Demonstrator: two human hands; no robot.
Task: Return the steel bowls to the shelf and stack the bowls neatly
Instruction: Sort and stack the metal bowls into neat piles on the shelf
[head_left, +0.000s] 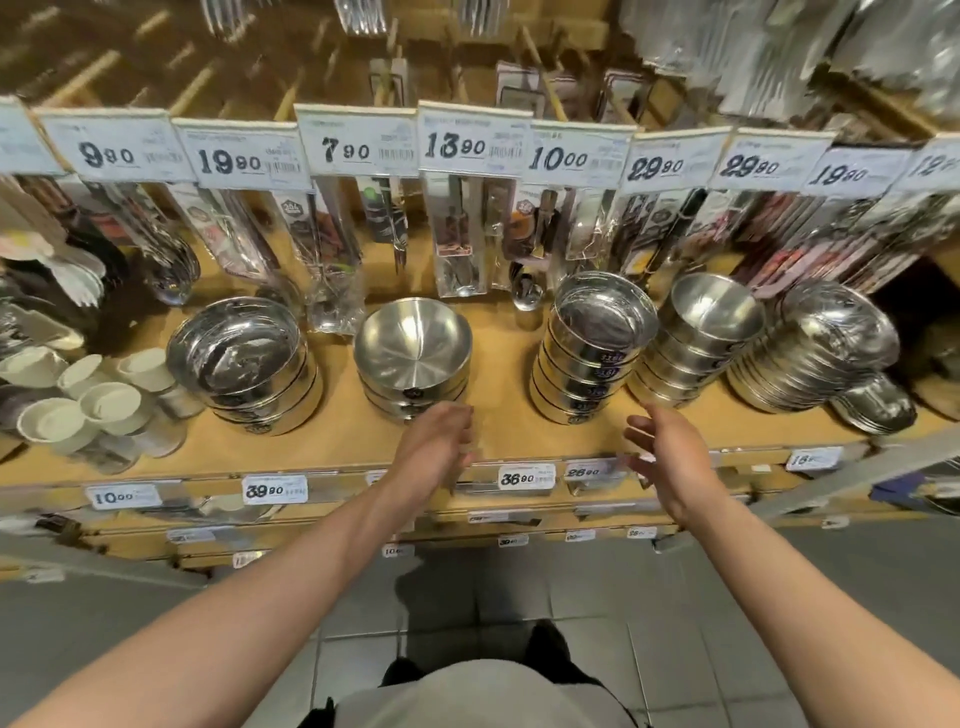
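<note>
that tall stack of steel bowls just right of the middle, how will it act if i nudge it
The tall stack already leans, so a nudge near the top would probably tip it. Its polished steel looks slick, so bowls may slide apart. Rigid metal should not bend. Both the left hand and the right hand hover open nearby.

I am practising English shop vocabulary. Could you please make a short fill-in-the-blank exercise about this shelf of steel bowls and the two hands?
1. Both hands, the left hand and the right hand, hold ____.
2. The steel bowls stand on a ____ shelf.
3. The brushed bowl stack stands directly below the hanging price tag that reads ____.
4. The small white cups sit at the ____ end of the shelf.

Missing words: nothing; wooden; 13.90; left
</note>
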